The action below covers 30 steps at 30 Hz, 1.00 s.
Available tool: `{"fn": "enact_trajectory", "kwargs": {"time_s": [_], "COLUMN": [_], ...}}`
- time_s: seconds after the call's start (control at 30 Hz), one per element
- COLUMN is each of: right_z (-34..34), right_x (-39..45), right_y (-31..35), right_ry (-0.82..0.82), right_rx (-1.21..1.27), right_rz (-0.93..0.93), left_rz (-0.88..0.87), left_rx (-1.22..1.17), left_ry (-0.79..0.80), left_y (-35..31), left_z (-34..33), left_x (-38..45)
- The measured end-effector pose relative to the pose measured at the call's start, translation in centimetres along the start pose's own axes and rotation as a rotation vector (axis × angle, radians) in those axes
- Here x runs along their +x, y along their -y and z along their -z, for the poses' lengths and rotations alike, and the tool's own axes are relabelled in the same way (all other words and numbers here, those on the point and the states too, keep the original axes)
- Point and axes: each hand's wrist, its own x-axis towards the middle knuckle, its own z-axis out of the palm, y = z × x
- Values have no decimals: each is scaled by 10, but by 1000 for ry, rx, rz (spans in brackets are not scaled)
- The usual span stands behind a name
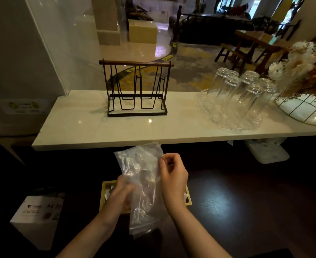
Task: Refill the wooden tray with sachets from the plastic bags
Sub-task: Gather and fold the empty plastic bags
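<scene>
A clear plastic bag [141,175] hangs upright between my hands, below the white counter's front edge. My right hand [173,175] pinches the bag's right edge near the top. My left hand [121,194] grips the bag's lower left side, partly behind the film. Under them on the dark lower surface lies the wooden tray [103,190], mostly hidden by my hands and the bag. White sachets [109,192] show at its left end. What the bag holds is too blurred to tell.
A white counter [79,131] runs across above the tray, bearing a black wire rack [136,90], a glass tray of upturned glasses [233,101] and a flower basket [306,101]. A white paper box [38,218] stands at lower left.
</scene>
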Motion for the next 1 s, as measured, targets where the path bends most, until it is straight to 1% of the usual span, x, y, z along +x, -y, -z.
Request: {"fn": "enact_trajectory", "kwargs": {"time_s": [0.07,0.13,0.17,0.2,0.23,0.3,0.33,0.37,0.4,0.47,0.5,0.57,0.63,0.7,0.77,0.8,0.9,0.93,1.0], "right_z": [3,2,0,-1,-1,4,10,16,22,31,34,36,38,38,35,33,29,27,21], "right_x": [-2,-4,-6,-8,-9,-6,-2,2,6,9,7,4,3,4,5,6,9,8,6], "right_y": [-2,-4,-4,-3,-1,5,6,5,2,-1,-1,-2,2,5,3,-1,-7,-6,-2], "right_ry": [-42,-57,-51,-36,-4,140,258,385,517,743,805,819,849,918,895,849,707,686,661], "right_rx": [-112,-205,-232,-225,-160,115,279,396,427,323,284,327,481,600,595,545,264,193,82], "right_rz": [128,240,267,260,207,-18,-149,-258,-321,-319,-299,-303,-345,-369,-305,-249,39,127,297], "left_rz": [65,83,92,74,46,-10,-26,-58,-86,-117,-135,-160,-139,-85,-4,-7,42,89,168], "left_rx": [-24,-5,19,34,46,29,27,25,0,-42,-47,-115,-202,-283,-376,-413,-574,-569,-388], "left_ry": [83,163,147,99,32,-78,-131,-146,-147,-138,-125,-57,26,133,179,169,147,158,198], "left_y": [-2,-2,1,8,12,9,5,1,-4,-12,-14,-14,-19,-23,-21,-21,-12,-13,-10], "left_z": [3,-2,-3,-4,-5,-2,1,4,8,12,14,16,16,17,22,26,46,47,45], "left_x": [-1,-10,-9,-9,-3,-2,0,0,-3,-7,-7,-7,-9,-11,-10,-9,-1,-2,-3]}}
